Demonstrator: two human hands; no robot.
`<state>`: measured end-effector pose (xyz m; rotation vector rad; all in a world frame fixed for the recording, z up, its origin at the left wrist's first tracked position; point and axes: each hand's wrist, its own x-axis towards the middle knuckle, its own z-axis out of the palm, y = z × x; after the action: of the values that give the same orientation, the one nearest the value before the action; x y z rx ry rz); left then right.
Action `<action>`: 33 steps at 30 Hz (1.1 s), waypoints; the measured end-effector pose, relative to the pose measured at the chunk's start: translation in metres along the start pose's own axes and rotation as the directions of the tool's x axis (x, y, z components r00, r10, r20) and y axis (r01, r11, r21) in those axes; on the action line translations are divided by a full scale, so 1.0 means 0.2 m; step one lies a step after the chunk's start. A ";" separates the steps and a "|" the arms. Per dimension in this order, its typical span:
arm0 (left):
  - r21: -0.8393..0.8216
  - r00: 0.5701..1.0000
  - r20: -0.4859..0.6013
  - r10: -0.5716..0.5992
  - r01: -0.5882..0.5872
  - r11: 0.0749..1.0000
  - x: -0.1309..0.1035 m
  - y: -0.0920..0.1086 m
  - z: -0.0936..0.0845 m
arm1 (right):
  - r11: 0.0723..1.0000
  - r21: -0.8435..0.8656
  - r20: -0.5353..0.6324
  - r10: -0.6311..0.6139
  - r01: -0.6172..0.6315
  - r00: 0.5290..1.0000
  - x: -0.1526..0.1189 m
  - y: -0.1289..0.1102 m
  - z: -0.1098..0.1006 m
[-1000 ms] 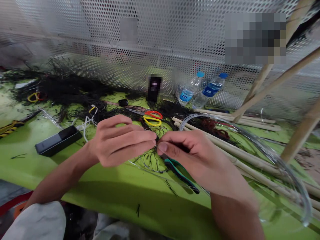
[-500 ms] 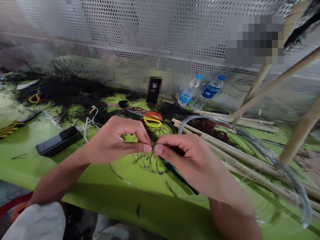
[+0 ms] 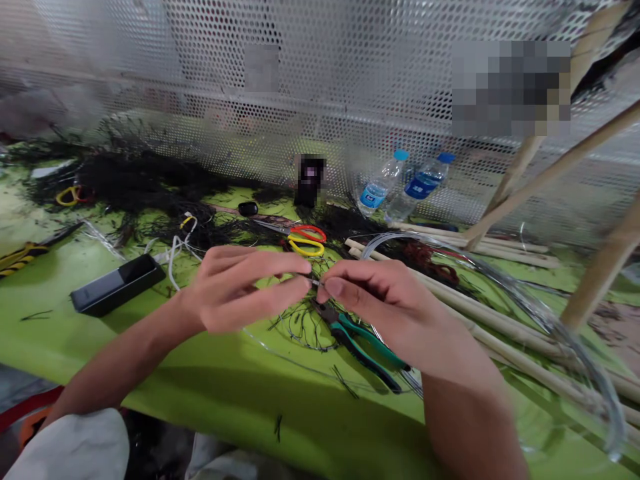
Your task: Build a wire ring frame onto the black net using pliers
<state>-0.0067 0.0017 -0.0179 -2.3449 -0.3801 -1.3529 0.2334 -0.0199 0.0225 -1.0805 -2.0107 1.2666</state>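
Note:
My right hand point(image 3: 385, 293) pinches a thin wire point(image 3: 316, 283) between thumb and forefinger, near the middle of the view. Just left of it, my left hand point(image 3: 245, 283) has its thumb and fingers apart, with the fingertips close to the wire's other end. Below both hands a ring of thin dark wire point(image 3: 300, 337) with many twisted ends lies on the green table point(image 3: 200, 380). Pliers with green and black handles point(image 3: 367, 347) rest beside the ring, partly under my right hand. Scissors with red and yellow handles point(image 3: 306, 241) lie behind my hands.
Bamboo poles point(image 3: 480, 307) and a coil of clear tubing or wire point(image 3: 520, 280) occupy the right. Two water bottles point(image 3: 425, 183) stand at the mesh wall point(image 3: 310, 113). A black box point(image 3: 117, 283), white cable point(image 3: 175, 257) and dark fibres point(image 3: 145, 180) are at left.
My left fingers have parted from their pinch and spread. My right hand has shifted slightly right, and more of the pliers shows beneath it.

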 end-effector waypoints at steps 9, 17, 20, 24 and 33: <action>0.011 0.984 0.171 0.055 -0.058 0.998 -0.01 0.03 -0.09 | 0.994 -0.081 -0.006 -0.076 0.075 0.997 -0.03 -0.03 0.02; 0.059 0.990 0.107 0.088 -0.094 0.994 -0.02 0.00 -0.02 | 0.972 -0.219 -0.097 -0.107 0.084 0.990 -0.06 -0.06 0.04; -0.043 0.994 0.110 0.015 -0.011 0.999 -0.04 -0.01 -0.01 | 0.971 -0.230 -0.112 -0.095 0.067 0.989 -0.06 -0.05 0.05; -0.128 0.966 0.210 -0.150 0.179 0.976 -0.01 0.00 -0.01 | 0.970 -0.234 -0.117 -0.092 0.063 0.989 -0.05 -0.04 0.06; -0.427 0.509 0.752 -0.420 0.860 0.279 0.09 -0.05 -0.04 | 0.972 -0.232 -0.083 -0.064 0.044 0.995 -0.02 -0.03 0.07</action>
<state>-0.0081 0.0065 0.0043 -3.5833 -1.3787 -1.3312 0.2223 -0.0320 0.0224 -1.1573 -2.1415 0.9566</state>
